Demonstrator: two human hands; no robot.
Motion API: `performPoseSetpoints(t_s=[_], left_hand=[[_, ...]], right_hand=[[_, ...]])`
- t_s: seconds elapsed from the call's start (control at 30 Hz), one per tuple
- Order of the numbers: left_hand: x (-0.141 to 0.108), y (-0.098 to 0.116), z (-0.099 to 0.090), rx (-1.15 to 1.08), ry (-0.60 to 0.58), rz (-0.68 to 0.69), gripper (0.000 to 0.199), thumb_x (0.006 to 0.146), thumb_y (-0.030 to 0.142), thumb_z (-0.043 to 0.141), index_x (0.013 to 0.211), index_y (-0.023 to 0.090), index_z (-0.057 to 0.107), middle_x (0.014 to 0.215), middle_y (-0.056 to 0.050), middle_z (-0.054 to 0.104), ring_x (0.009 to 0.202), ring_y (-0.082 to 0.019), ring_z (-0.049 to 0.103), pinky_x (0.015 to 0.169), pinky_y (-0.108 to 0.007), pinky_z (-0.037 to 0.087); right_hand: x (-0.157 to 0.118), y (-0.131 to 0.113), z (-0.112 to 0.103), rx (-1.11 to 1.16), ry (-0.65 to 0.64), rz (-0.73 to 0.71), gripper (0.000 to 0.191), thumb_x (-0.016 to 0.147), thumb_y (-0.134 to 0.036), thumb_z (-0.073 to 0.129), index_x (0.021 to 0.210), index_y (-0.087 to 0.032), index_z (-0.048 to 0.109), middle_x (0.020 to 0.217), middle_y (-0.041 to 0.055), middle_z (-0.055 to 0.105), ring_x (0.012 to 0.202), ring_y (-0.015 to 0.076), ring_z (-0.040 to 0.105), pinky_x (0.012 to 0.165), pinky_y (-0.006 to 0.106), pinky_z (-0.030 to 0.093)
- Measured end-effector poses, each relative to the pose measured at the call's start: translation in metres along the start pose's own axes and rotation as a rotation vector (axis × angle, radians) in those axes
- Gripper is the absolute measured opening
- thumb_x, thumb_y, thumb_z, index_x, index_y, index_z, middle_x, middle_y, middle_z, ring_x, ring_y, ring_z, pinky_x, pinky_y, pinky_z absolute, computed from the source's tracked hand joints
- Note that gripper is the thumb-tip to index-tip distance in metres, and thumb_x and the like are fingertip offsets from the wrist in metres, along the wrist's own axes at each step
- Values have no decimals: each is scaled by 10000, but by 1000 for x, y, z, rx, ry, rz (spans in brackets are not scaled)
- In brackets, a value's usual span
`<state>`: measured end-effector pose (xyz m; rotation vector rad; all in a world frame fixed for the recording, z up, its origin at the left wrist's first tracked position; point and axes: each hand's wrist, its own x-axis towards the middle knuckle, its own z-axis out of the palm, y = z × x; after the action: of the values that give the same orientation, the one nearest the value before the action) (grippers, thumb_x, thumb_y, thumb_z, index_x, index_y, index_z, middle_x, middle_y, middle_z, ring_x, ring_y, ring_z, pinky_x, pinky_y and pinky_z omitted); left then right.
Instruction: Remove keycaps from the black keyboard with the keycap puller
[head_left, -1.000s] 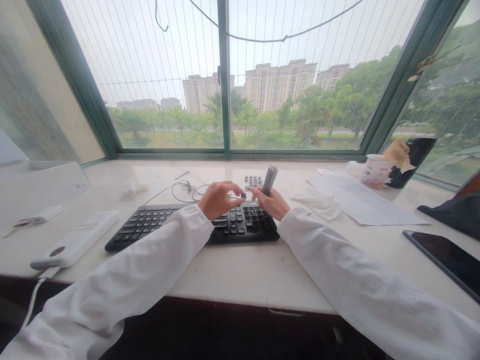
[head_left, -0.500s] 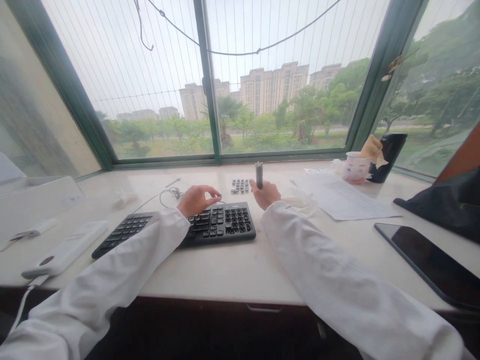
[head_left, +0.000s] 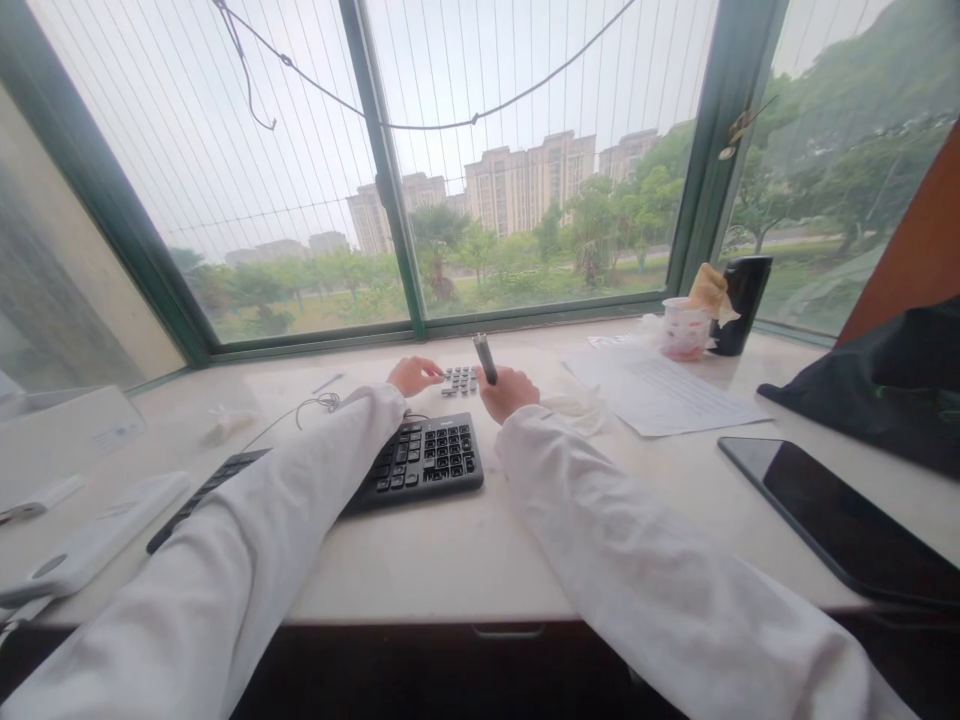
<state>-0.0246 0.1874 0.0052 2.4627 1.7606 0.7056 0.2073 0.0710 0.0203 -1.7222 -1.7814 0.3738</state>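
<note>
My left hand [head_left: 415,375] reaches past the keyboard, its fingertips pinched together at the left edge of several small keycaps [head_left: 462,380] laid in rows. What those fingers hold, if anything, is too small to make out. To the right of the keycaps, my right hand [head_left: 508,393] is wrapped round a grey metallic tool [head_left: 484,358] that points up and leans left. The black keyboard [head_left: 420,480] lies nearer to me, its number pad with bare key sockets showing and its middle hidden under my left sleeve.
Printed paper [head_left: 667,390], a cup [head_left: 685,328] and a black container [head_left: 742,300] stand or lie at the right, with a phone [head_left: 817,510] nearer. A white power bank [head_left: 105,530] and a thin cable [head_left: 319,402] are on the left.
My left hand has moved forward from above the keyboard to the keycaps; the small dark piece in its fingers no longer shows. The tool in my right hand now leans left. The view has shifted.
</note>
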Motion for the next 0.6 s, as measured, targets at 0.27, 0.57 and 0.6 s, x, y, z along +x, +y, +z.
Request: performPoseSetpoints(t_s=[0.27,0.57,0.6], left_hand=[[17,-7,18,4,-26,-1,309,726,476,697,921,250,774,930,-24,746,870,-200,661,848,-300,466],[18,-10,22,15,-67,-39,261,716,427,715,899,251,779,941,-21,744,904,-214,653,876,-312,463],[18,-10,22,18,-69,-41,254,717,422,715,896,254,780,938,-20,744,900,-214,654,877,-313,463]], right_hand=[[2,2,2,16,8,-33,528,916,-582,323,1032,-258,723,984,122,717,920,307,662,773,401,464],[-1,1,0,20,5,-37,508,918,-571,339,1043,-272,730,994,116,721,923,299,662,772,386,461],[-1,1,0,19,5,-38,511,919,-574,337,1043,-272,730,995,118,720,922,301,662,772,390,461]])
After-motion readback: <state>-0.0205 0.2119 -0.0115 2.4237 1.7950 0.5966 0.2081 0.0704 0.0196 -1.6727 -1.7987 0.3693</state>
